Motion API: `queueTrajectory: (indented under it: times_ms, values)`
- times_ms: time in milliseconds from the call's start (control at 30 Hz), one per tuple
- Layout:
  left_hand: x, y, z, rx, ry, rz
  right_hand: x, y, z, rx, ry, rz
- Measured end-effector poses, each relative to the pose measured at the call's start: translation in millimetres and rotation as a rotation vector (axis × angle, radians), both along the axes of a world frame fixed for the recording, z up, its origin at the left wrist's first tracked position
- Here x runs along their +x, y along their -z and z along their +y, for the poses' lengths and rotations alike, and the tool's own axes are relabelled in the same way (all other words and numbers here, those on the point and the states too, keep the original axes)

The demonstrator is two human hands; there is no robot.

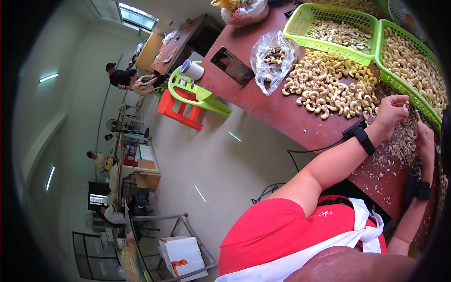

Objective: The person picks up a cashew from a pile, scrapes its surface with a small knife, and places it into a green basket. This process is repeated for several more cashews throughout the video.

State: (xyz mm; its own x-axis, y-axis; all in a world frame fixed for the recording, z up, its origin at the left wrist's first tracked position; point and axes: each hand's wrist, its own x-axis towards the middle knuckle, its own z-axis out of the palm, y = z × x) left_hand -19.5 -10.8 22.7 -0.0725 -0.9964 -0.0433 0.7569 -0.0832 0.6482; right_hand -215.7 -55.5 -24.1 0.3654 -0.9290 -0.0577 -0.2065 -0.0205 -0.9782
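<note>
My left hand [393, 114] is closed in a pinch on a small cashew nut [406, 104], mostly covered by the fingertips. Just beside it, my right hand [425, 137] grips a small knife [417, 114], whose tip points towards the nut. Beneath both hands lies a pile of peeled skin and crumbs [399, 148] on the red-brown table [324, 136]. Loose cashews [329, 84] spread across the tabletop beyond my left hand. A green basket [413, 96] full of cashews stands right by my hands.
Another green basket [300, 23] holds paler cashew pieces. Near it lie a clear plastic bag [268, 77] of dark bits and a phone [232, 65]. A green chair [202, 98] with a white cup [192, 69] stands past the table edge. Other people [141, 84] sit farther off.
</note>
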Motion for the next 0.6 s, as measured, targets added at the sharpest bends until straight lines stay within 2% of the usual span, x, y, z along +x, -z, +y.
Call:
queueTrajectory:
  times_ms: [167, 467, 600]
  values:
    - [-1.0, 3.8, -2.3, -0.012, 0.005, -0.004, -2.8, 3.0, -2.6, 0.053, -0.009, -0.046]
    - [-0.4, 0.3, -0.1, 0.003, 0.021, 0.018, -8.0, 5.1, -2.9, 0.019, 0.032, 0.03]
    - [-3.8, 9.5, -6.3, 0.008, -0.026, 0.016, -13.6, 23.4, -11.1, 0.049, 0.106, -0.091]
